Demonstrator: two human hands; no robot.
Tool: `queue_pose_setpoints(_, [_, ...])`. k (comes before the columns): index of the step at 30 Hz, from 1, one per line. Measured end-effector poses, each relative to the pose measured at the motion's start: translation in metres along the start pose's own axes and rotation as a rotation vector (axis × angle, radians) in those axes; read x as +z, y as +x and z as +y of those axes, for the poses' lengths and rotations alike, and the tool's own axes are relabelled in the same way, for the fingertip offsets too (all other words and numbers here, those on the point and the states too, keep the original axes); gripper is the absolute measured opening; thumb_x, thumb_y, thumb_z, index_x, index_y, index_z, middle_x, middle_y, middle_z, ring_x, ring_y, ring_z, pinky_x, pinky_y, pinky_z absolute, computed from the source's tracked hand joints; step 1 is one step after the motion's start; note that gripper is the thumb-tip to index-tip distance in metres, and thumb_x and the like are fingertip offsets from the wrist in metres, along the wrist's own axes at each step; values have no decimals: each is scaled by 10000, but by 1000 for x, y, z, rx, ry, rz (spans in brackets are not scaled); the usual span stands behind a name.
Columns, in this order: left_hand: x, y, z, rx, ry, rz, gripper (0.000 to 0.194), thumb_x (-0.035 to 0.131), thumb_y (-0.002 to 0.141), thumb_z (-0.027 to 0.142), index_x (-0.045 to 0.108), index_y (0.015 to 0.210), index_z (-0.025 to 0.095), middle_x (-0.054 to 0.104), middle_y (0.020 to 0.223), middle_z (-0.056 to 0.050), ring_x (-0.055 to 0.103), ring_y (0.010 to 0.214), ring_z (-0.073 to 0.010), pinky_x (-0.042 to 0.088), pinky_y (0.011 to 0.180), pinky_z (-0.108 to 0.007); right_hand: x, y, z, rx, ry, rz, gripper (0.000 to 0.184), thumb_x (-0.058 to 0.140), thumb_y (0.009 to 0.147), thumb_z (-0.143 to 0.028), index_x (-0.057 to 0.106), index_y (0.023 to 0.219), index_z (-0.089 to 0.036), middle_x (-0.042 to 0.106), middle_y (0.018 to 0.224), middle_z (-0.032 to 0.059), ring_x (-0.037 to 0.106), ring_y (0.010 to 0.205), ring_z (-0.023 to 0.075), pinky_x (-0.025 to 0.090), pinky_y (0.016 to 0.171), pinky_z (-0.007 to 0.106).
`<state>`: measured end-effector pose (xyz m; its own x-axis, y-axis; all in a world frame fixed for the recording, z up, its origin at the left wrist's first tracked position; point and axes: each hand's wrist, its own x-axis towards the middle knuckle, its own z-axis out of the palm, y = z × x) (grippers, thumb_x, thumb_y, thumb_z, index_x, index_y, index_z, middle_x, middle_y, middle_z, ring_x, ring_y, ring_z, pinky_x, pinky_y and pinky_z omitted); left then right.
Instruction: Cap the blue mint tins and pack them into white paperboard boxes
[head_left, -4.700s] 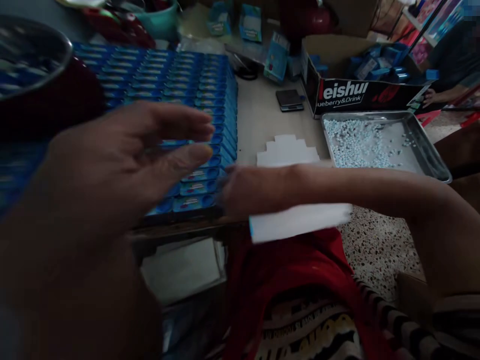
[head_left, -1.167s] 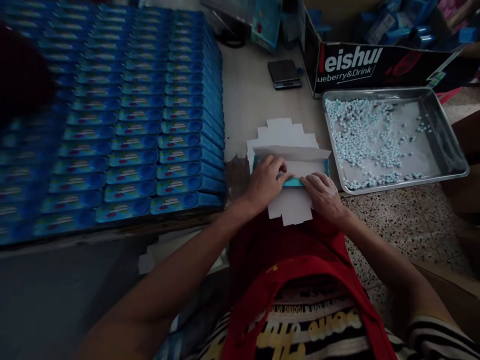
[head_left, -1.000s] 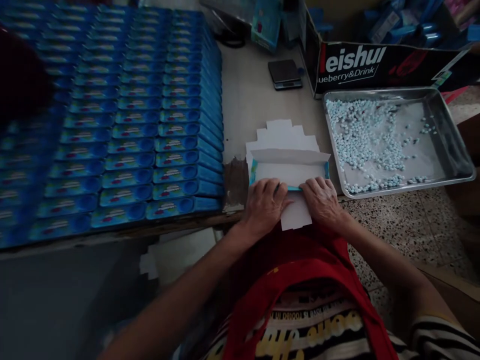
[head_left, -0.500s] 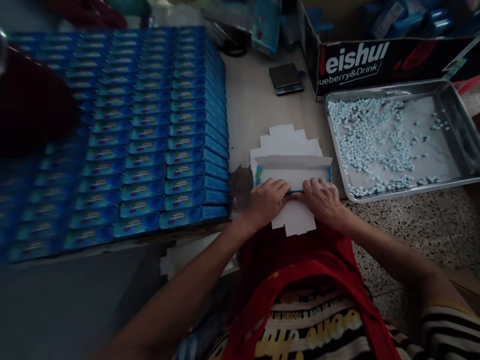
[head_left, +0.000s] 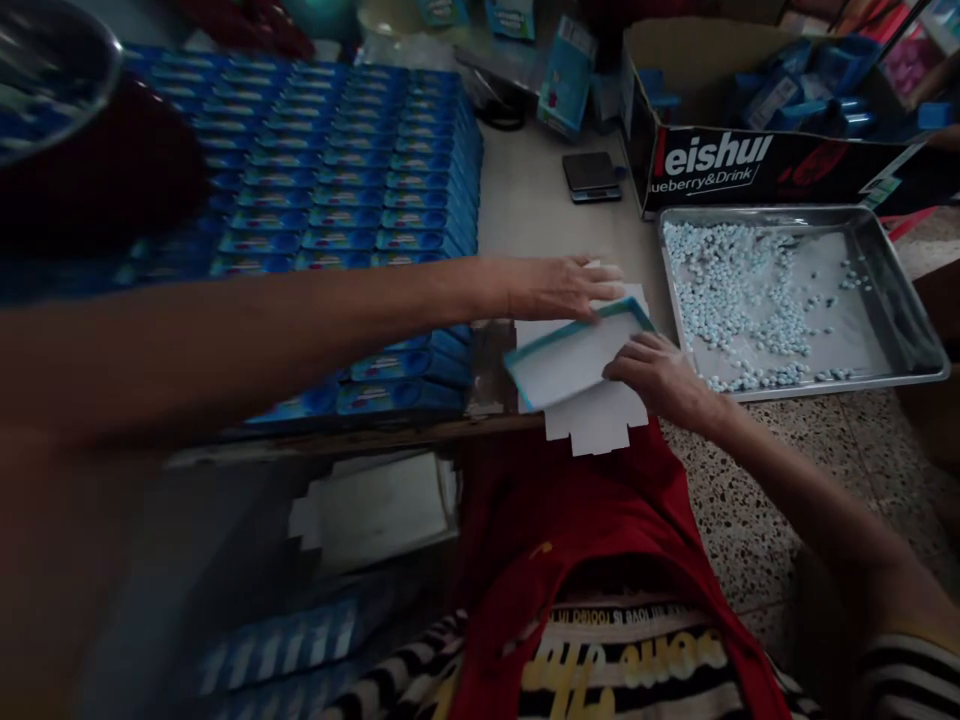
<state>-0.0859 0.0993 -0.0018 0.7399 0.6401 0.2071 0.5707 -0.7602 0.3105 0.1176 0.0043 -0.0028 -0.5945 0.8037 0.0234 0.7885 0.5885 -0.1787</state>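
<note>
Right hand (head_left: 666, 378) pinches the paper box (head_left: 571, 357); left hand (head_left: 561, 286), fingers straight, touches it — folding seems done, lifting needs care.

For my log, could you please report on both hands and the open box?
Left hand at far side, right hand holding near side. Open box askew over white card. Metal tray to its right.

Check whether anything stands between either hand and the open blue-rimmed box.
Nothing visible does. The left hand is at the open blue-rimmed box's far rim, the right hand at its near right side; the notched white cardboard lies beneath it.
</note>
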Motion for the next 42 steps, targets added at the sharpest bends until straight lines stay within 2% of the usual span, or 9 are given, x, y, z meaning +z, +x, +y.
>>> queue_pose_setpoints(7, [28,-80,2,-151,30,77,283,464,1069,269,711,1192,208,745,1068,-124,683,1045,-288,485,975,-435,26,33,-19,178,98,72,403,439,1032,-57,706,1287,-218,724,1082,89,600,1042,233,457,903,362])
queue_pose_setpoints(13, [56,-52,-12,-359,-62,185,267,499,1079,292,712,1201,189,715,1120,-118,659,1057,-274,493,931,-403,36,42,1,285,53,136,240,510,1091,-271,696,1227,-203,680,1234,122,564,1122,263,454,964,396])
queue_pose_setpoints(17, [61,-58,-16,-279,-17,227,287,520,1078,371,747,1014,207,686,1040,-110,622,1038,-279,489,953,-419,53,14,-17,221,-128,93,303,439,1111,-294,714,1190,-197,680,1187,139,529,1069,285,432,931,418])
queue_pose_setpoints(22, [66,-88,-18,-89,30,61,290,583,1043,410,713,1192,197,688,1159,-147,595,1089,-320,458,980,-468,60,7,-24,242,-146,-5,283,418,1094,-205,689,1175,-207,689,1102,113,532,1022,274,405,861,396])
queue_pose_setpoints(26, [63,-84,-14,-146,153,-41,277,573,1042,409,694,1156,187,696,1125,-162,598,1042,-328,430,891,-464,53,21,-24,294,-158,-64,239,457,1108,-323,660,1093,-198,680,1071,120,570,1008,277,431,813,386])
queue_pose_setpoints(33, [58,-70,-12,-147,210,-47,164,565,1044,289,697,980,216,707,982,-97,625,995,-291,439,821,-430,44,48,-26,520,-137,-202,381,467,1102,-507,648,1118,-172,733,1079,142,695,1040,266,513,792,344])
queue_pose_setpoints(36, [57,-73,-13,-166,187,-32,141,603,1030,298,705,966,224,709,965,-88,639,993,-293,476,820,-439,29,40,-21,442,-95,-244,312,536,1090,-449,669,1121,-168,747,1103,137,706,1071,262,528,807,335])
queue_pose_setpoints(39, [56,-82,-11,-147,197,122,73,676,995,290,709,1042,246,701,1004,-88,663,1018,-289,517,890,-462,6,16,-11,206,-24,-237,228,601,1037,-191,679,1251,-198,752,1149,97,692,1095,233,535,840,317])
queue_pose_setpoints(42, [57,-91,-5,-173,212,526,384,716,983,306,608,1352,289,663,1214,-126,634,1262,-338,486,1105,-581,-22,13,5,216,-13,-137,392,536,992,-49,689,1315,-213,768,1110,78,697,1051,218,536,847,313])
